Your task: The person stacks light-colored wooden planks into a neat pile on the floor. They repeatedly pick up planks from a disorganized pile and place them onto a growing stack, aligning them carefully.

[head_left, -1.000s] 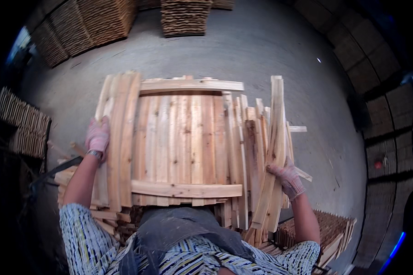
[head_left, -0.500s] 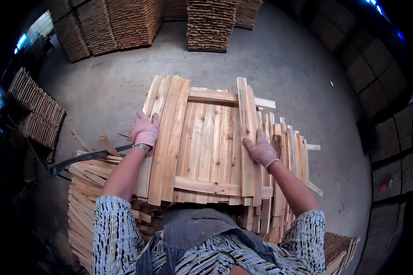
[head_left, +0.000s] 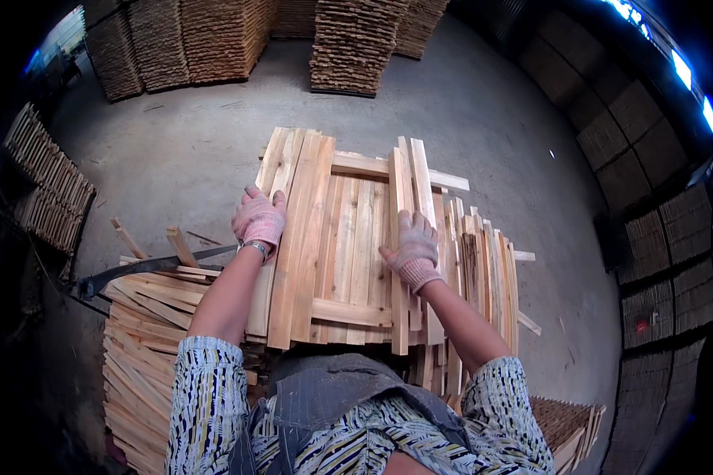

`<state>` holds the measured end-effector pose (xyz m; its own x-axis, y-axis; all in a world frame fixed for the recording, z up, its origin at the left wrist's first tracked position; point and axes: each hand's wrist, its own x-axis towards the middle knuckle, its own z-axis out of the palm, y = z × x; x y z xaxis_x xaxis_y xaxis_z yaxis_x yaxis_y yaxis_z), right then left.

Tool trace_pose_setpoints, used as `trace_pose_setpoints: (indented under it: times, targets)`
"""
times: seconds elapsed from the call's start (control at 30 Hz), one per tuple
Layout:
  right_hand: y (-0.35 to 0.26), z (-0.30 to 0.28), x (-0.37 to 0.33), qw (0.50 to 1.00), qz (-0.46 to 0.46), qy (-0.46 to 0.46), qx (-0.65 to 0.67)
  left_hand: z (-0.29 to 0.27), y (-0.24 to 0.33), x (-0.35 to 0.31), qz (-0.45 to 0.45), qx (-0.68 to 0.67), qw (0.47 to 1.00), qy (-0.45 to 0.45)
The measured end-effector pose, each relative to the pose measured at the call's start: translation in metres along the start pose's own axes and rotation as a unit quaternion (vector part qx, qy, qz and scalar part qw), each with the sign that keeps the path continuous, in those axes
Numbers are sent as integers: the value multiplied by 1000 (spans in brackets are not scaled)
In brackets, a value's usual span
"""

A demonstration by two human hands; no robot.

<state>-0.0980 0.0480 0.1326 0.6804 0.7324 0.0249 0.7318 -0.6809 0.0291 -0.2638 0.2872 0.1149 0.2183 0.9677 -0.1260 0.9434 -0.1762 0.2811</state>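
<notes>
My left hand (head_left: 260, 218), in a pinkish knit glove, grips the outer edge of several long wooden slats (head_left: 299, 229) laid side by side, its thumb on top. Over narrower wooden slats (head_left: 421, 178) on the right lies my right hand (head_left: 413, 252), also gloved, thumb at their left side and fingers across their tops. Both groups rest across two crosswise wooden strips (head_left: 352, 311), one far and one near. Beneath is a layer of boards (head_left: 352, 237) set close together. The undersides of both hands are hidden.
Loose slats (head_left: 146, 348) are heaped at the near left, beside a dark curved metal bar (head_left: 135, 271). More upright-lying slats (head_left: 479, 261) stand close on the right. Tall stacks of wood (head_left: 348, 47) rise at the back, with others along both sides of the grey floor (head_left: 174, 150).
My right hand has moved left, taking the narrow slats inward; they now lie spread apart with gaps. My left hand keeps its place on the left slats. The whole view has shifted slightly.
</notes>
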Motion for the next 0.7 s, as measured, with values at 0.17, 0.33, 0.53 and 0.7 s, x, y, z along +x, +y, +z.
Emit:
trace_pose_setpoints:
  times: [0.17,0.33,0.53,0.7]
  targets:
    - [-1,1,9,987,105,-97,77,2,5,-2,9,1,1000,21]
    - [27,4,-6,877,124,-93,455,-2,4,-1,11,-5,1000,10]
    - [-23,27,-25,627,111,-94,765,2,0,0,12,-3,1000,11]
    - [-76,6,-25,554,90,-145,815,8,-5,6,14,-1,1000,6]
